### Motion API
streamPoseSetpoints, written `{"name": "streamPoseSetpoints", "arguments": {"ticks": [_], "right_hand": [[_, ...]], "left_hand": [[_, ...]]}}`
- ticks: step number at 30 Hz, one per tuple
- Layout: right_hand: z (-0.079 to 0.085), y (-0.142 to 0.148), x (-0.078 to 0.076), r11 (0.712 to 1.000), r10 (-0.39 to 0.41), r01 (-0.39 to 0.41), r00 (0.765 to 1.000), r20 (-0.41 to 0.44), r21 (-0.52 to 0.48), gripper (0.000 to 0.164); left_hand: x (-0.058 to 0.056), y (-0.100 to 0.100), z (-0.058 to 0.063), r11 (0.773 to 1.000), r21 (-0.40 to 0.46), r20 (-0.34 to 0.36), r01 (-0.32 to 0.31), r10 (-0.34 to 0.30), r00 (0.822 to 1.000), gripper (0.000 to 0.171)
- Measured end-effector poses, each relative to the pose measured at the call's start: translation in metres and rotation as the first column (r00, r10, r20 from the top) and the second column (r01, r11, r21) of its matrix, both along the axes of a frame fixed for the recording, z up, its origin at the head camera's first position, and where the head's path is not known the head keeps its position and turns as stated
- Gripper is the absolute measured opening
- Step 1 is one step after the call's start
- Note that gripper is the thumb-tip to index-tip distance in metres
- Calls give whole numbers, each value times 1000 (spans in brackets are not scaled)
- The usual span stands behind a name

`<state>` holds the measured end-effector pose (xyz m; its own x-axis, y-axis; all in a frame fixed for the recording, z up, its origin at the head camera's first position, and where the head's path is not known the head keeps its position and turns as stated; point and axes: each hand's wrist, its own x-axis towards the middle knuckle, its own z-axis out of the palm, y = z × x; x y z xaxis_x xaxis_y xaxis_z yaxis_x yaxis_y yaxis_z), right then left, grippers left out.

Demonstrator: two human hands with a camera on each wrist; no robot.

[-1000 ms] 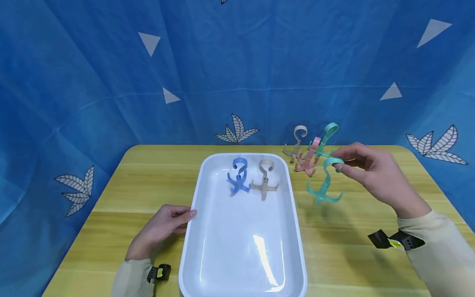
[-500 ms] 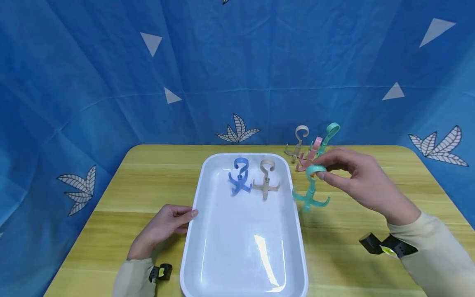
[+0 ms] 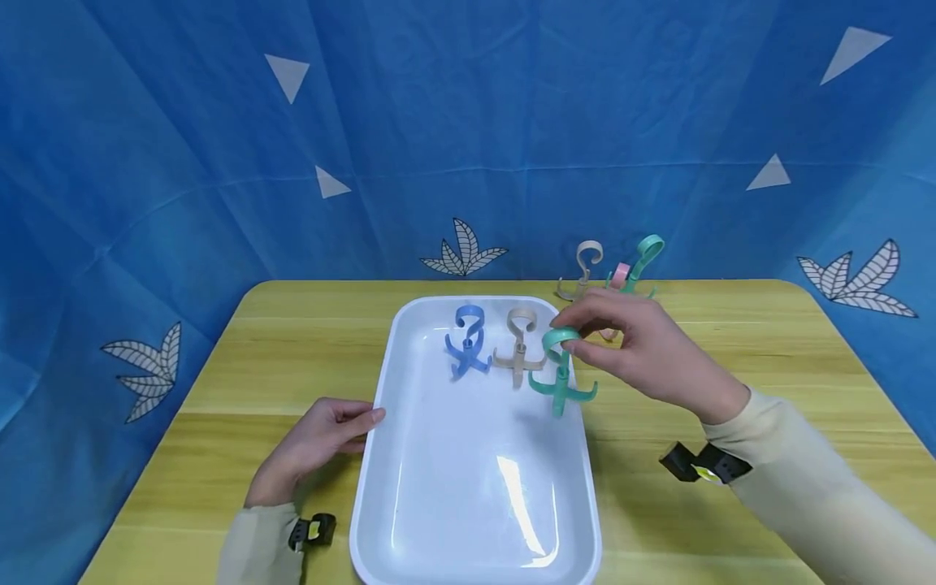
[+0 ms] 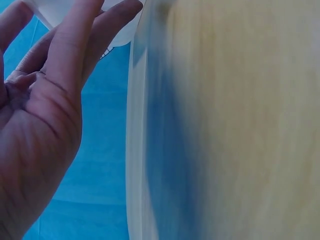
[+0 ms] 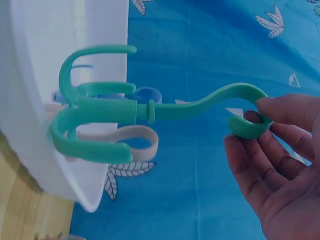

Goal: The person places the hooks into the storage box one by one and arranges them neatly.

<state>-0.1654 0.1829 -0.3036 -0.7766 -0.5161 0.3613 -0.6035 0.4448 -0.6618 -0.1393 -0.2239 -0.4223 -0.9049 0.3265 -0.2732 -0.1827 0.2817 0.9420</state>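
Note:
My right hand [image 3: 636,345] pinches the curled top of a green rotating multi-prong hook [image 3: 561,382] between thumb and fingers. The hook hangs upright, prongs down, over the right side of a white tray [image 3: 468,487]. In the right wrist view its prongs [image 5: 95,112] overlap the tray's wall. Inside the tray, near its far end, stand a blue hook [image 3: 468,353] and a beige hook [image 3: 518,357], just left of the held one. My left hand [image 3: 322,443] holds the tray's left rim, thumb over the edge; its fingers [image 4: 70,55] reach to the tray in the left wrist view.
Behind my right hand, at the table's back edge, are another beige hook [image 3: 583,264], a second green hook [image 3: 647,260] and a pink hook [image 3: 620,275], mostly hidden by the hand. A blue patterned cloth [image 3: 468,122] hangs behind the wooden table [image 3: 292,349].
My right hand has carried the green hook leftward, from above the table to over the tray's right side. The left hand stays at the tray's rim.

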Motion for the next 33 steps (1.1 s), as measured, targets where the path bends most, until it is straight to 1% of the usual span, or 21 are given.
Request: {"name": "streamPoseSetpoints", "arguments": {"ticks": [3, 9, 12, 17, 24, 29, 33], "right_hand": [[-1, -9, -5, 1000, 22, -22, 999, 32, -9, 21], [-5, -27, -17, 998, 63, -61, 994, 93, -23, 22], [-9, -37, -21, 996, 86, -83, 989, 123, -25, 23], [-13, -53, -24, 992, 127, -127, 983, 136, -9, 22], [-22, -75, -28, 984, 177, -180, 963, 205, -4, 19], [-26, -85, -30, 977, 210, -215, 953, 216, -3, 19], [-30, -90, -31, 975, 218, -223, 952, 215, -1, 20]], "left_hand": [[0, 0, 1, 1000, -5, 1, -3, 3, 1000, 52], [-3, 0, 4, 1000, -23, -19, -9, 8, 1000, 52], [-3, 0, 4, 1000, -19, -8, -5, 5, 1000, 52], [-1, 1, 3, 1000, -6, 14, -7, 7, 1000, 52], [1, -1, 1, 1000, 19, 25, -13, 13, 1000, 52], [1, -1, -1, 1000, 23, 25, -5, 4, 1000, 50], [0, -1, -1, 1000, 22, 17, -1, 1, 1000, 50]]}}
